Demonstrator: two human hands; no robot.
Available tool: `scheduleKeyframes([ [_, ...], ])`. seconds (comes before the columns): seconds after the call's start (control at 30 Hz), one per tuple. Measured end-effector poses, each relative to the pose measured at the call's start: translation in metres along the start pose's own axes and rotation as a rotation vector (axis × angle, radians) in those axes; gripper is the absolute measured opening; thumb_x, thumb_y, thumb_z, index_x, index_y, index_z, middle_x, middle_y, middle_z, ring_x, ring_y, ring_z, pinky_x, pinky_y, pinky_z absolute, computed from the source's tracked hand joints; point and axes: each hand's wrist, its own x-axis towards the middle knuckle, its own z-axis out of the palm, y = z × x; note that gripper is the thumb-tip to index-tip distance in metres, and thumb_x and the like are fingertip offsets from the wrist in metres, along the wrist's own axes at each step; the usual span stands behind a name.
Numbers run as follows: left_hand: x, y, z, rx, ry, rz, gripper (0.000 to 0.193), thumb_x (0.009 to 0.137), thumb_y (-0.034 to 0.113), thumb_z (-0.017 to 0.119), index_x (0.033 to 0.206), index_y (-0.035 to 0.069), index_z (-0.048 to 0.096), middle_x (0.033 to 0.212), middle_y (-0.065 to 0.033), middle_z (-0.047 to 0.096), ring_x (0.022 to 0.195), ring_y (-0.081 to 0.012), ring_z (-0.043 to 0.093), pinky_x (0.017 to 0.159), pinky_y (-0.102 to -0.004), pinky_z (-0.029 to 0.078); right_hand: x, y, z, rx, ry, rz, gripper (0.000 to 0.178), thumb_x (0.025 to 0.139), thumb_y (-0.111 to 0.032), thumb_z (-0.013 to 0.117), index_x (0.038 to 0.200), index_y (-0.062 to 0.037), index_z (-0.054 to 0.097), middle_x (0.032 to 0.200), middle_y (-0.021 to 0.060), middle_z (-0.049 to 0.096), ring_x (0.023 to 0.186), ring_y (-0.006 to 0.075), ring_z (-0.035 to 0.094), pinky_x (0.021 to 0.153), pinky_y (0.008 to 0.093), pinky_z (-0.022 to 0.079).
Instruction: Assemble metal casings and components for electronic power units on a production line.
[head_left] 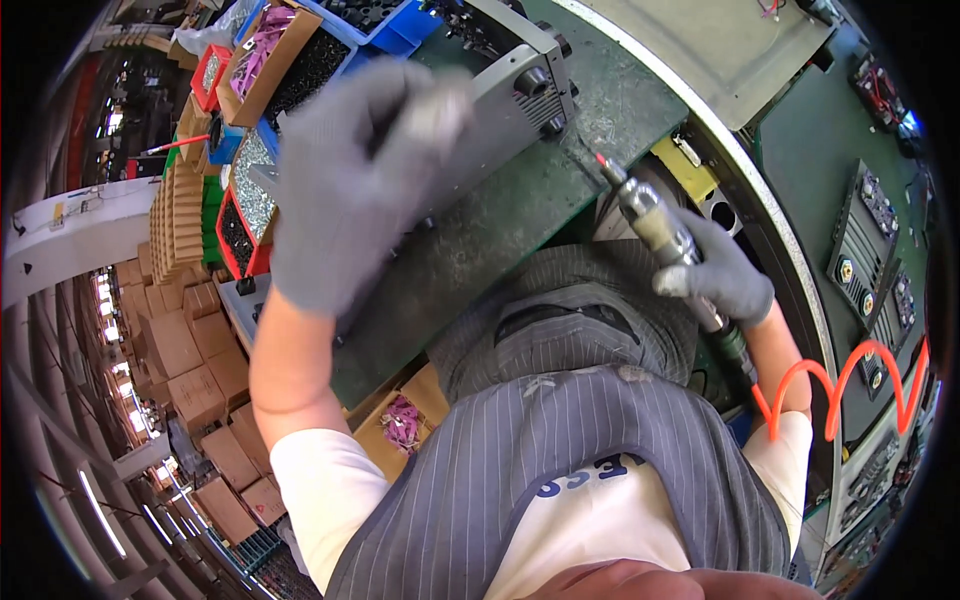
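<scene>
My right hand [722, 268] is wrapped round the barrel of the air driver [652, 222] at centre right — presumably for steady aim. My left hand [345, 190], upper left, is blurred; its fingers curl, but I can't tell whether they pinch anything. Beyond it, the grey casing [480, 150] sits top centre; the red bin [259, 260] stands left, probably for easy reach — the orange hose [872, 345] coils lower right, likely giving slack.

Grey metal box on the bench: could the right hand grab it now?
Probably not: the right hand is wrapped around a silver tool, leaving no free grip for the grey metal box.
</scene>
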Motion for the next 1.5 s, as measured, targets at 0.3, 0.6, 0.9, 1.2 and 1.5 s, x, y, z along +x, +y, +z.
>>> scheduleKeyframes([
  [0.3,-0.044,-0.095,0.112,-1.896,-0.376,-0.845,0.029,0.094,0.011,0.039,0.118,-0.003,0.047,0.083,-0.0029,0.052,0.057,-0.0054,0.04,0.04,-0.0151,0.033,0.0,0.064,0.014,-0.177,0.068,0.025,0.064,0.068,-0.027,0.077,0.118,0.0015,0.05,0.091,0.0029,0.054,0.081,0.0121,0.049,0.076,0.0283,0.041],
  [0.6,-0.039,-0.093,0.125,-1.978,-0.301,-0.81,0.034,0.095,0.012,0.039,0.125,-0.003,0.043,0.091,-0.0051,0.054,0.059,-0.0042,0.039,0.044,-0.0152,0.035,-0.009,0.05,0.026,0.092,0.103,0.148,0.064,0.067,-0.024,0.076,0.119,0.0033,0.05,0.094,0.002,0.055,0.083,0.0102,0.049,0.077,0.0254,0.041],
  [0.9,-0.05,-0.093,0.127,-1.524,-0.074,-0.546,0.03,0.096,0.018,0.044,0.121,0.001,0.046,0.087,-0.0057,0.053,0.059,-0.0052,0.041,0.044,-0.0151,0.032,-0.016,0.011,0.041,0.054,-0.023,0.053,0.078,0.061,-0.031,0.08,0.124,0.0032,0.048,0.102,0.0045,0.056,0.091,0.0131,0.051,0.084,0.0272,0.04],
  [1.2,-0.053,-0.09,0.118,-1.674,-0.208,-0.492,0.023,0.095,0.015,0.044,0.111,-0.002,0.05,0.08,-0.0064,0.053,0.061,-0.0068,0.04,0.047,-0.0168,0.033,-0.01,0.009,0.043,0.061,-0.115,0.021,0.079,0.06,-0.031,0.083,0.124,0.0017,0.049,0.104,0.0055,0.057,0.093,0.0137,0.052,0.085,0.0284,0.041],
  [1.5,-0.043,-0.081,0.116,-1.663,-0.246,-0.385,0.027,0.09,0.007,0.044,0.114,-0.003,0.05,0.072,-0.0037,0.052,0.058,-0.0063,0.038,0.046,-0.0176,0.032,-0.018,0.005,0.034,-0.058,-0.166,0.057,0.075,0.06,-0.032,0.082,0.12,0.0008,0.051,0.101,0.0065,0.058,0.092,0.0152,0.053,0.085,0.0295,0.042],
])
